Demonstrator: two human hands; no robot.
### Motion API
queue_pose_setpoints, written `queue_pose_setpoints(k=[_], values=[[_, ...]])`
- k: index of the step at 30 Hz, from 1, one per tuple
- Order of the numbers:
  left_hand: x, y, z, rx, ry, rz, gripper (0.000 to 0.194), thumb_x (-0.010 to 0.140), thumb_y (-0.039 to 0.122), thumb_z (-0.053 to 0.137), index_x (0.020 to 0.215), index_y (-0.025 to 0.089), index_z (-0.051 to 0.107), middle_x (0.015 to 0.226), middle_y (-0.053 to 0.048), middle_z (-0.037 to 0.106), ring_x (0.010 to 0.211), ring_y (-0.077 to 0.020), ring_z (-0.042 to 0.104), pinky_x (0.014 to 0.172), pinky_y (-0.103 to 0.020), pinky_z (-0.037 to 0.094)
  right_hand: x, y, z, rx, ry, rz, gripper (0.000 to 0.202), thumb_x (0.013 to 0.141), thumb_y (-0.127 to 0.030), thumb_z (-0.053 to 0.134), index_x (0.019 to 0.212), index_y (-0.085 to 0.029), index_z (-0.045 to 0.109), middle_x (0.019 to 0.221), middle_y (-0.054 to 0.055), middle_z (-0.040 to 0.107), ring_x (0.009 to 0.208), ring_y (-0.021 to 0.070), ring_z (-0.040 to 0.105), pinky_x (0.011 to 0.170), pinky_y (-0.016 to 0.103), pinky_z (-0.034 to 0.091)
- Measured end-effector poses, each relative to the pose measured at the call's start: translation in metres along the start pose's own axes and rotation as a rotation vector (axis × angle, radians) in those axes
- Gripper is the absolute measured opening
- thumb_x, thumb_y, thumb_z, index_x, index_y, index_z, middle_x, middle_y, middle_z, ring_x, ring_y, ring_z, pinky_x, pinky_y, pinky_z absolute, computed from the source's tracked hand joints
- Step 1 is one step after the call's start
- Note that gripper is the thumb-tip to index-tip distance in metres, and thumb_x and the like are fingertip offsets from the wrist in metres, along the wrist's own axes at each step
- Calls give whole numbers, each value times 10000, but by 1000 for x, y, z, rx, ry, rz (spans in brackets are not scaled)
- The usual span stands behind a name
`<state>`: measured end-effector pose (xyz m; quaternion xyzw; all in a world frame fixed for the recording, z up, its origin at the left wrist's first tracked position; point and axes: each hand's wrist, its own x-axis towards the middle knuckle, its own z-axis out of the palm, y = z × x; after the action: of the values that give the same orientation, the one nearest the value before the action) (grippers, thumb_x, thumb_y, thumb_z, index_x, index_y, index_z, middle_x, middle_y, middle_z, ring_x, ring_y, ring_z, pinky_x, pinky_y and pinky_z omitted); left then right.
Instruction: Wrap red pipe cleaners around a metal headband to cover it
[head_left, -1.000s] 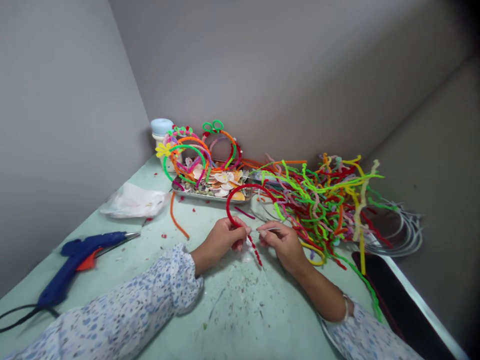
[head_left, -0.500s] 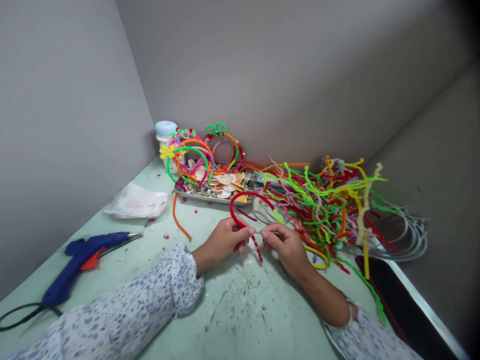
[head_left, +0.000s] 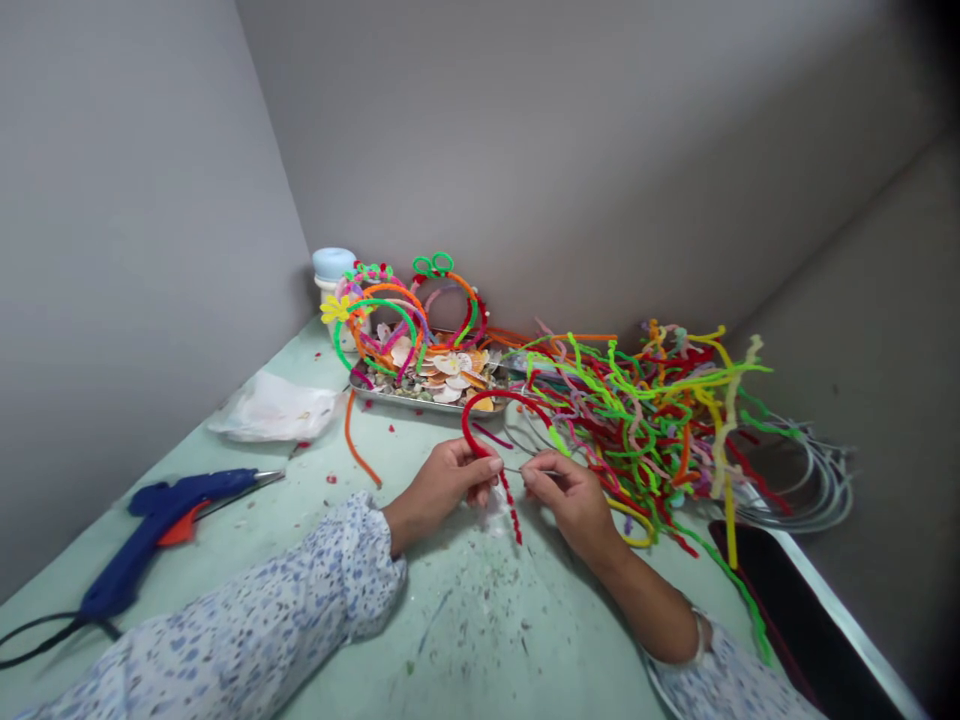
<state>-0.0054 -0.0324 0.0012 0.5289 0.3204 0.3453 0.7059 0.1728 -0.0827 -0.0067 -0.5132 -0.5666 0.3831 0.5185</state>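
Observation:
My left hand [head_left: 448,474] is closed, thumb and fingers pinching one end of a curved headband wrapped in red pipe cleaner [head_left: 501,396]. The band arches up and to the right, with a bright green section [head_left: 558,440] at its far end above my right hand. A twisted dark red strand [head_left: 513,512] hangs from my left fingertips towards the table. Thumb against forefinger, my right hand [head_left: 571,500] grips a thin greyish wire [head_left: 513,470] that runs across to the left fingertips. Part of the wire is hidden by the fingers.
A metal tray [head_left: 427,405] of shells, with several finished headbands [head_left: 386,303], lies at the back. Tangled pipe cleaners [head_left: 637,400] and coiled wire bands [head_left: 821,490] fill the right. Left are a blue glue gun [head_left: 142,535] and a plastic bag [head_left: 274,408]. A dark phone-like slab [head_left: 810,610] lies front right.
The hanging dark red strand reaches slightly lower and is straighter. Both hands keep nearly the same place and grip. The whole view has shifted slightly.

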Motion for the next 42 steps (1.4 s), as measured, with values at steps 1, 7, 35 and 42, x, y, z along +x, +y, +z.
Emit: queue_pose_setpoints(k=[1, 7, 35, 42], values=[[0, 0, -1, -26, -8, -4, 267, 741, 376, 675, 788, 130, 584, 575, 36, 528, 456, -61, 468, 464, -194, 340, 0, 1, -1, 27, -12, 8, 194, 792, -385, 640, 755, -195, 640, 675, -4, 571, 605, 140, 538, 574, 253, 431], [2, 12, -7, -289, -41, 35, 200, 764, 302, 677, 842, 161, 556, 672, 34, 550, 520, -56, 503, 517, -184, 379, 2, 14, -4, 311, 59, 108, 349, 846, -492, 533, 744, -179, 647, 646, 28, 624, 548, 142, 571, 514, 258, 433], [7, -2, 0, -352, 86, -26, 198, 732, 253, 726, 844, 101, 668, 781, -49, 646, 707, -93, 600, 589, -164, 453, 0, -8, 12, -147, 148, 168, 398, 789, -506, 593, 605, -156, 635, 492, -21, 532, 487, 125, 454, 499, 247, 351], [4, 0, 3, -225, 153, -12, 234, 702, 313, 738, 840, 132, 687, 776, -34, 636, 675, -94, 564, 556, -186, 394, 1, -8, 12, -197, 159, 83, 360, 802, -473, 584, 825, -151, 745, 738, 40, 696, 660, 187, 575, 602, 278, 417]])
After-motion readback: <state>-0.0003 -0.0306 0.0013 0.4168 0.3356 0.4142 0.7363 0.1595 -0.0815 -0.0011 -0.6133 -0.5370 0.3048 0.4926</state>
